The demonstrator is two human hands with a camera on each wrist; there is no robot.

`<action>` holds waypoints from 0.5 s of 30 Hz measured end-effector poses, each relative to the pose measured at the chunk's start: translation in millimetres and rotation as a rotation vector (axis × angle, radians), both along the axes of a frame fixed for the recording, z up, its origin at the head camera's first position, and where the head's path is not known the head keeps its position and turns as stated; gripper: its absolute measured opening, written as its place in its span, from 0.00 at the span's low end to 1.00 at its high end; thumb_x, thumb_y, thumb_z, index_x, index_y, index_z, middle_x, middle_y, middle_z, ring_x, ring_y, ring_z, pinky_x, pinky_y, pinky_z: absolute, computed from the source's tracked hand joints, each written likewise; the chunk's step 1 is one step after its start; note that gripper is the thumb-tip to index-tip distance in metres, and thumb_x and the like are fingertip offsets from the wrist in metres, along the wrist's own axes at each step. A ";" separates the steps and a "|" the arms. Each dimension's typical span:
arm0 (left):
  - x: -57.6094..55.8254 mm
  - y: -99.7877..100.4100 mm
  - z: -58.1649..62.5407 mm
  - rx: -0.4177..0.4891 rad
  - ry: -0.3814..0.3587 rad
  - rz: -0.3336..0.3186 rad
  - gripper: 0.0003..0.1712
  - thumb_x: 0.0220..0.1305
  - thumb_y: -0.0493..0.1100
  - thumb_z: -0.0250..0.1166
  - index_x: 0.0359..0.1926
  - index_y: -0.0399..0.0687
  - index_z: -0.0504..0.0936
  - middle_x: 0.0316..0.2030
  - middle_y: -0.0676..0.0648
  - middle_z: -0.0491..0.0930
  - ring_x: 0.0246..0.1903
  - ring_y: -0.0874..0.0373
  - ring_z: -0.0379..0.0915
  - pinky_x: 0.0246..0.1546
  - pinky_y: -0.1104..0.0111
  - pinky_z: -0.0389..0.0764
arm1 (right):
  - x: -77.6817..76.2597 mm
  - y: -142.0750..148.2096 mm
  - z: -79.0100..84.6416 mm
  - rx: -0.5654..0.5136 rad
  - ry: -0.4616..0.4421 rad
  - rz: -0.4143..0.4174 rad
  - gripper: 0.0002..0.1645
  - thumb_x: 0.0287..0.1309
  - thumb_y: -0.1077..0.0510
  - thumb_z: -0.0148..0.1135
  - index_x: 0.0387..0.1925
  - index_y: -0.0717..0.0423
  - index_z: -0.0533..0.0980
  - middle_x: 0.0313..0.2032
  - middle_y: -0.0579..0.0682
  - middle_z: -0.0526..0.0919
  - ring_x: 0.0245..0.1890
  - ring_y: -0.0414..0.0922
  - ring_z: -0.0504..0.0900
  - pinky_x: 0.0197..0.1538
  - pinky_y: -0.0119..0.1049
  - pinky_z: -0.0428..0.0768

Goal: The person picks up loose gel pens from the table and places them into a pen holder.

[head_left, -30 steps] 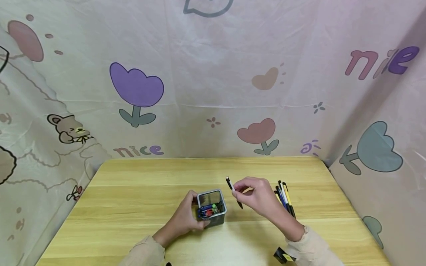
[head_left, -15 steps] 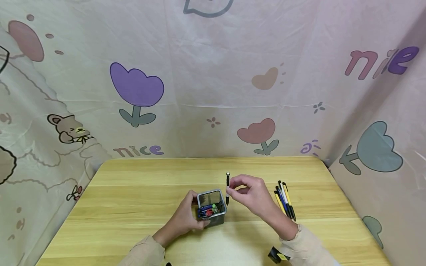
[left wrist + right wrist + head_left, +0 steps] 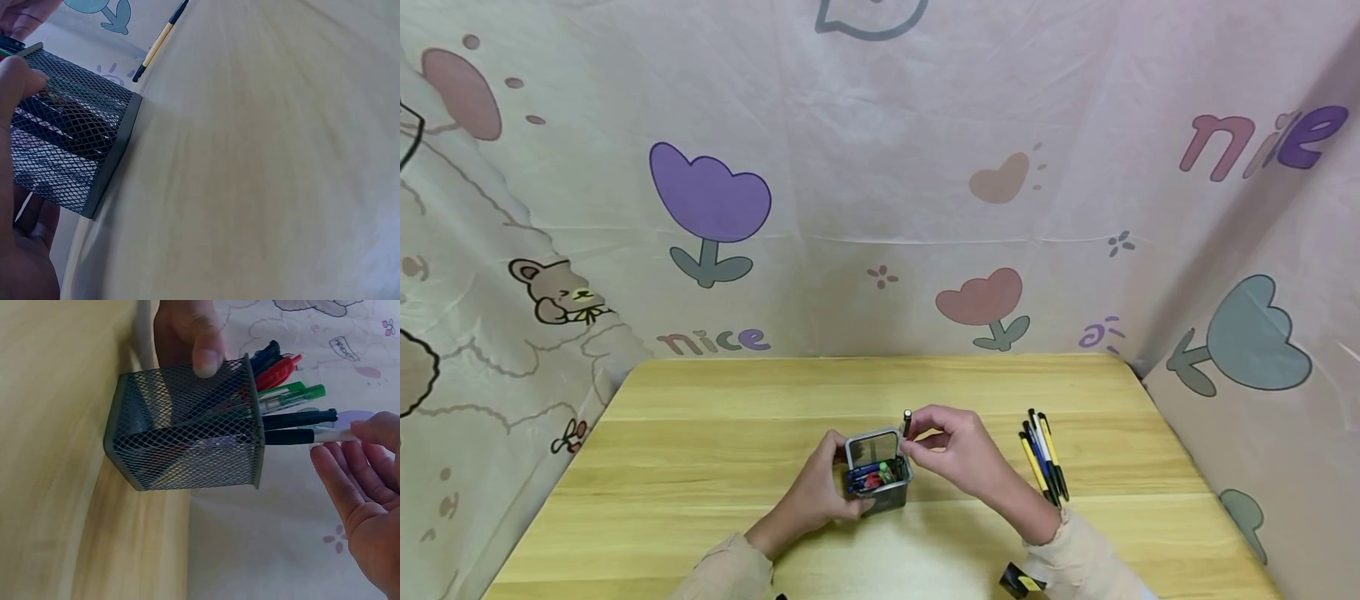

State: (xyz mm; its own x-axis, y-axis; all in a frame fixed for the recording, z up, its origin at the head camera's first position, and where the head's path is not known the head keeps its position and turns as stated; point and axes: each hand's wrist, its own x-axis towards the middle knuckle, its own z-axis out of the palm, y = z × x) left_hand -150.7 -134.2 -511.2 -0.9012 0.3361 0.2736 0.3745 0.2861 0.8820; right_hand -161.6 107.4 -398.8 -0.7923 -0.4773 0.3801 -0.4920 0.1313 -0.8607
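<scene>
Printed cloth (image 3: 865, 150) with flower motifs hung behind a wooden table (image 3: 737, 408). Mesh pen holder (image 3: 886, 501), one: mid-table, gripped by the left hand (image 3: 822, 487), contained red, green and dark pens. White-and-black pen (image 3: 331, 435), one: was pinched between thumb and fingers of the right hand (image 3: 958, 452), dark end at the holder's rim. Loose pens (image 3: 1043, 454), one cluster: lay well to the right.

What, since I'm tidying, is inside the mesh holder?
Blue pens, a red item, green pens and a dark pen poke above the rim. Through the mesh, lower ends, the bottom and the tip of the held pen are unclear.
</scene>
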 end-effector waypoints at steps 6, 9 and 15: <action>-0.3 0.5 -0.4 -0.002 0.008 0.000 0.42 0.33 0.44 0.80 0.48 0.46 0.62 0.45 0.47 0.74 0.44 0.57 0.73 0.48 0.65 0.79 | -2.6 3.1 -10.0 0.023 0.001 0.009 0.09 0.53 0.63 0.66 0.37 0.61 0.78 0.35 0.51 0.82 0.34 0.45 0.83 0.38 0.35 0.84; -0.7 0.5 -0.7 0.003 0.020 -0.004 0.42 0.33 0.43 0.80 0.48 0.44 0.62 0.45 0.46 0.74 0.44 0.56 0.73 0.49 0.64 0.79 | -2.7 4.3 -12.8 0.046 0.011 0.014 0.09 0.54 0.62 0.66 0.37 0.60 0.78 0.35 0.49 0.82 0.35 0.44 0.83 0.38 0.35 0.84; -1.0 0.1 -1.5 -0.007 0.022 -0.004 0.42 0.34 0.45 0.80 0.48 0.45 0.62 0.45 0.47 0.74 0.44 0.57 0.73 0.48 0.64 0.79 | -1.9 6.6 -17.3 0.081 0.014 0.010 0.10 0.52 0.65 0.67 0.38 0.57 0.79 0.36 0.48 0.82 0.36 0.42 0.82 0.40 0.34 0.83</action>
